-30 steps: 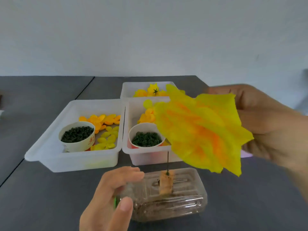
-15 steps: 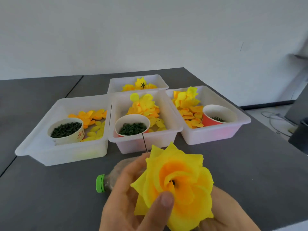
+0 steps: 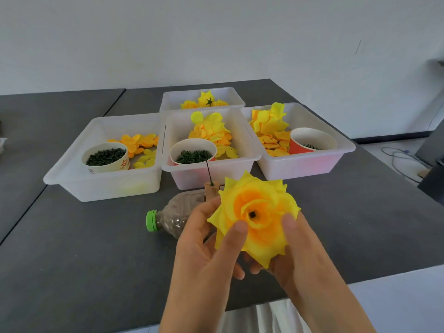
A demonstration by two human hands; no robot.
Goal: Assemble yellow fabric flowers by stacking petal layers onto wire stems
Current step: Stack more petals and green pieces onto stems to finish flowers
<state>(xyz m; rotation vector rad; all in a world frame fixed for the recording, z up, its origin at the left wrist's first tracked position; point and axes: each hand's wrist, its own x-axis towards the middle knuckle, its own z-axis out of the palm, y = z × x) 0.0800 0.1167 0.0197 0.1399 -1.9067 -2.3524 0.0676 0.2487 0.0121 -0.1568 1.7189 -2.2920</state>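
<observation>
Flower point(image 3: 254, 217) of stacked yellow petals with orange heart and dark centre hole, held above the desk point(image 3: 72, 248) near its front edge, left hand point(image 3: 206, 248) in a curled grip with thumb on the lower left petals, right hand point(image 3: 300, 255) cupped round the right side with thumb on a petal. Directly behind, half hidden by flower and left hand: clear bottle point(image 3: 173, 215) lying on its side, green cap point(image 3: 151, 220) to the left, cork point(image 3: 212, 189) with upright wire stem point(image 3: 208, 169). Farther back, white trays point(image 3: 105, 186) of loose yellow petals point(image 3: 211, 131) and paper cups point(image 3: 105, 157) of dark green rings.
</observation>
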